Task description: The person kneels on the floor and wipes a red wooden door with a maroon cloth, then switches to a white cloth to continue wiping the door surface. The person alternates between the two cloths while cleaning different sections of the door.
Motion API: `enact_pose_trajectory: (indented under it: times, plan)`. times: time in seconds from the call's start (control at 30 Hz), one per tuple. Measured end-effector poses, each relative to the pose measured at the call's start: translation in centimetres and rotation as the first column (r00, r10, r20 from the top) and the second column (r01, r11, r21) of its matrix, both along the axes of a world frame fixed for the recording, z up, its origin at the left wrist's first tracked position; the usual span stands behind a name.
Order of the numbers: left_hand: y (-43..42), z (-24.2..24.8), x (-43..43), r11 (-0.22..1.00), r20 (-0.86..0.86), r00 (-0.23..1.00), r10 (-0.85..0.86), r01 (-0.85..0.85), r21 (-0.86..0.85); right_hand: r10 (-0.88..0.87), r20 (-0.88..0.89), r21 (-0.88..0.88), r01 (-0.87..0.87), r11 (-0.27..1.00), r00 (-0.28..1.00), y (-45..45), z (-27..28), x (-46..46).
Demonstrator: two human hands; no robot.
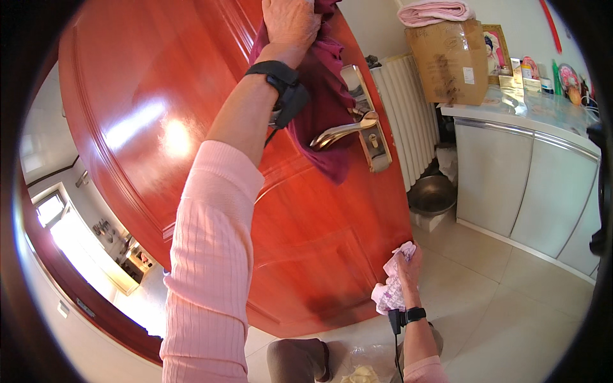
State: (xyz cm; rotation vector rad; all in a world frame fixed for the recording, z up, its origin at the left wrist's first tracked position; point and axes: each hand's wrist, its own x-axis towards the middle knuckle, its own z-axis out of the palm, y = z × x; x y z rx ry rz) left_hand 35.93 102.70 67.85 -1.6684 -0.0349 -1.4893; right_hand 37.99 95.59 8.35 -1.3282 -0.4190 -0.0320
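A red-brown wooden panel door (pixel 306 230) fills the middle of the view. At the top, my left hand (pixel 292 21) holds a maroon cloth (pixel 330 91) against it; my fingertips are cut off by the frame's edge. The cloth hangs down behind the curved metal lever handle (pixel 342 131), beside its lock plate (pixel 378 148). Lower right, my right hand (pixel 411 270) grips a crumpled pink-and-white patterned cloth (pixel 391 287) at the door's free edge. Both wrists wear black straps with small devices.
A white radiator (pixel 407 119) stands behind the door edge, with a metal basin (pixel 432 194) beneath. On the white cabinet (pixel 493 167) are a cardboard box (pixel 448 64), a folded pink towel (pixel 433 12) and several bottles. Below lie clear plastic (pixel 368 354) and a pale yellow cloth (pixel 361 375).
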Motion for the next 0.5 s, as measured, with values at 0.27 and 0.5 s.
enact_pose_trajectory:
  times: [0.27, 0.5]
  plan:
    - [2.8, -5.2, -5.7, 0.983, -0.384, 0.923, -0.013, 0.083, 0.165, 0.213, -0.062, 0.198, -0.197, 0.960, 0.975, -0.3, 0.1, 0.0]
    - [4.6, -13.8, -12.3, 0.996, -0.421, 0.907, -0.005, -0.031, -0.079, 0.082, -0.042, -0.083, -0.086, 0.993, 0.996, -0.4, -0.1, 0.4]
